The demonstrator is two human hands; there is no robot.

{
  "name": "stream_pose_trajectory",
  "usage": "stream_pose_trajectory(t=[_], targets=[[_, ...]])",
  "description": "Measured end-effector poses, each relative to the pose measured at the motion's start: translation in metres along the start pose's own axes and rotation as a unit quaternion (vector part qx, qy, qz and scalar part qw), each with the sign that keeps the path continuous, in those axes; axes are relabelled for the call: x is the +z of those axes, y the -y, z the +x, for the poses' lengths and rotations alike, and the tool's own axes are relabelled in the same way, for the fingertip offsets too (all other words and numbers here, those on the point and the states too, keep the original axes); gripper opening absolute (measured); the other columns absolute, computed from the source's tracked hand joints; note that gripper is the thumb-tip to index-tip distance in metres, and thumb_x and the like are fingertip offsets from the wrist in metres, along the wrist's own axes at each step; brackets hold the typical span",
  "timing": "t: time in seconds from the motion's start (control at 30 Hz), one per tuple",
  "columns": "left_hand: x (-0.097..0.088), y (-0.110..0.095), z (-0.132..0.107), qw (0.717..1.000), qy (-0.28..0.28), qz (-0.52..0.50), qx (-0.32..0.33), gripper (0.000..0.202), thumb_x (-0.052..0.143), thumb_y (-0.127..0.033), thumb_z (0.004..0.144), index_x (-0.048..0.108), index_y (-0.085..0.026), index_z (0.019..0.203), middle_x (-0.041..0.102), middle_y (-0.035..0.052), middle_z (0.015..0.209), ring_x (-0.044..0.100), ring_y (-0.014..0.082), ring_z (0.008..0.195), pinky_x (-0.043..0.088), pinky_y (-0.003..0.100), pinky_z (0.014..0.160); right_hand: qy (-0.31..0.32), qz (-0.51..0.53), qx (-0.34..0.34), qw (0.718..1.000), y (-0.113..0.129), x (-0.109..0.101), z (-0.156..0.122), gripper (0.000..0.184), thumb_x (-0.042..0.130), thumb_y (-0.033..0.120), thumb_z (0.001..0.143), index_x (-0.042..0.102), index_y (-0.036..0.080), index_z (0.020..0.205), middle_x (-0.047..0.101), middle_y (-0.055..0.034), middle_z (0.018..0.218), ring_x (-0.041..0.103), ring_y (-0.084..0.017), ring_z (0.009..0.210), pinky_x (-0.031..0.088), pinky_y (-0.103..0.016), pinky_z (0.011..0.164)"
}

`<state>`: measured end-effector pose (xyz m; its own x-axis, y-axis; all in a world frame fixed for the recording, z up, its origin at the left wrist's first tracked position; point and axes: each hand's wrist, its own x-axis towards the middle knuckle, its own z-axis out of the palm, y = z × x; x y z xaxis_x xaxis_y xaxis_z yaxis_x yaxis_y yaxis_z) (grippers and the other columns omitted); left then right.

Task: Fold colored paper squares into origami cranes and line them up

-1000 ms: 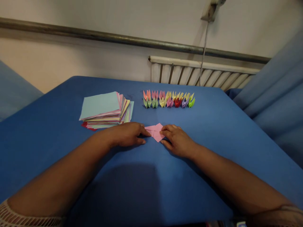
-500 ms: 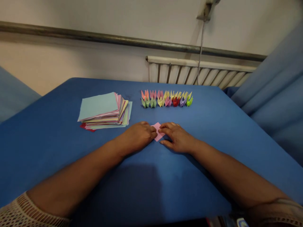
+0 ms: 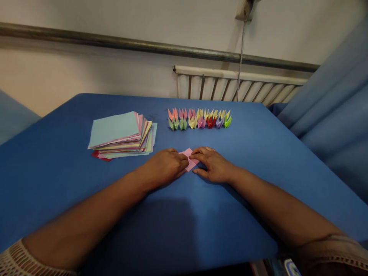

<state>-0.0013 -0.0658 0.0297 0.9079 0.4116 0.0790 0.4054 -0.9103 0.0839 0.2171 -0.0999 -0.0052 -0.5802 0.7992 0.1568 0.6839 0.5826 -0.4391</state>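
Observation:
A small pink sheet of folded paper lies flat on the blue table between my hands. My left hand covers its left side, with the fingers curled down onto it; the thumb is mostly hidden. From the other side, my right hand rests its stretched fingertips on the paper's right part. The right thumb is apart from the fingers, close to the lower edge. How the paper is folded under the fingers cannot be made out.
Behind my hands stand two rows of folded paper cranes in several colours. A stack of coloured paper sheets lies on the left of the blue table. Beyond are a radiator and a wall pipe; a blue curtain hangs right.
The view has shifted slightly, so everything appears a little further left. Both hands stay at the pink paper, with hardly any change in the fingers.

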Motion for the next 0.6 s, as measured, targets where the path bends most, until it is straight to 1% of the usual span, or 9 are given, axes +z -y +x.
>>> stream_pose_trajectory(t=[0.07,0.1,0.13,0.23,0.33,0.4,0.47,0.53,0.6], targets=[[0.000,-0.002,-0.001,1.000,0.016,0.018,-0.002,0.019,0.055,-0.033,0.087,0.064,-0.018,0.093,0.067,0.0067,0.087,0.061,0.0207,0.084,0.042,0.035,0.083,0.001,0.003,0.002,1.000,0.001,0.000,0.000,0.046,0.060,0.034,0.084,0.054,0.019,0.127,0.054,-0.0101,0.125,0.046,-0.024,0.115,0.038,-0.043,0.097],[0.000,-0.004,0.000,0.999,0.027,0.034,-0.001,0.021,0.054,-0.035,0.088,0.064,-0.017,0.092,0.067,0.0075,0.087,0.061,0.0211,0.083,0.043,0.035,0.082,0.000,0.002,0.004,1.000,0.001,0.000,0.000,0.046,0.060,0.034,0.084,0.054,0.019,0.127,0.054,-0.0101,0.125,0.046,-0.024,0.115,0.038,-0.043,0.097],[0.000,-0.005,0.000,0.998,0.032,0.048,-0.004,0.021,0.051,-0.034,0.090,0.064,-0.017,0.091,0.067,0.0080,0.087,0.061,0.0209,0.081,0.043,0.036,0.081,-0.001,0.001,0.005,1.000,0.001,-0.001,0.001,0.046,0.060,0.033,0.084,0.054,0.019,0.127,0.054,-0.0101,0.125,0.047,-0.024,0.114,0.038,-0.043,0.097],[0.002,-0.007,0.003,0.996,0.032,0.079,0.000,0.024,0.041,-0.025,0.094,0.063,-0.016,0.088,0.065,0.0080,0.085,0.061,0.0190,0.076,0.042,0.035,0.079,-0.006,-0.003,0.007,1.000,0.002,-0.001,0.001,0.045,0.060,0.033,0.084,0.054,0.018,0.126,0.054,-0.0103,0.123,0.047,-0.024,0.113,0.038,-0.044,0.097],[0.003,-0.006,0.005,0.996,0.031,0.087,-0.005,0.024,0.040,-0.021,0.093,0.063,-0.015,0.090,0.064,0.0082,0.086,0.060,0.0192,0.076,0.043,0.035,0.077,-0.011,0.002,0.005,1.000,0.000,0.000,0.002,0.045,0.061,0.036,0.083,0.055,0.018,0.125,0.055,-0.0103,0.122,0.048,-0.024,0.113,0.038,-0.044,0.098],[0.002,-0.004,0.005,0.995,0.028,0.080,-0.044,0.023,0.041,-0.023,0.092,0.063,-0.015,0.090,0.064,0.0081,0.085,0.060,0.0200,0.076,0.044,0.034,0.075,-0.024,0.012,0.008,1.000,-0.002,0.002,0.004,0.045,0.062,0.036,0.083,0.056,0.018,0.123,0.056,-0.0099,0.121,0.048,-0.024,0.113,0.038,-0.044,0.098],[-0.001,-0.002,0.005,0.993,0.014,0.055,-0.104,0.022,0.042,-0.026,0.091,0.062,-0.016,0.092,0.064,0.0074,0.083,0.060,0.0203,0.076,0.044,0.033,0.071,-0.047,0.028,0.016,0.998,-0.006,0.005,0.006,0.040,0.063,0.032,0.083,0.057,0.020,0.120,0.057,-0.0091,0.120,0.049,-0.023,0.112,0.037,-0.043,0.098],[-0.004,0.000,0.006,0.986,-0.014,0.002,-0.165,0.023,0.041,-0.028,0.091,0.061,-0.017,0.094,0.065,0.0067,0.084,0.061,0.0201,0.076,0.044,0.032,0.069,-0.085,0.062,0.024,0.994,-0.008,0.009,0.009,0.029,0.060,0.026,0.085,0.061,0.021,0.113,0.060,-0.0075,0.115,0.052,-0.021,0.109,0.038,-0.041,0.097],[-0.008,0.001,0.007,0.972,-0.057,-0.078,-0.215,0.025,0.041,-0.033,0.091,0.060,-0.017,0.092,0.066,0.0058,0.083,0.061,0.0195,0.075,0.044,0.031,0.067,-0.143,0.132,0.038,0.980,-0.009,0.013,0.013,0.019,0.057,0.023,0.086,0.064,0.021,0.104,0.063,-0.0053,0.106,0.055,-0.018,0.102,0.040,-0.037,0.094]])
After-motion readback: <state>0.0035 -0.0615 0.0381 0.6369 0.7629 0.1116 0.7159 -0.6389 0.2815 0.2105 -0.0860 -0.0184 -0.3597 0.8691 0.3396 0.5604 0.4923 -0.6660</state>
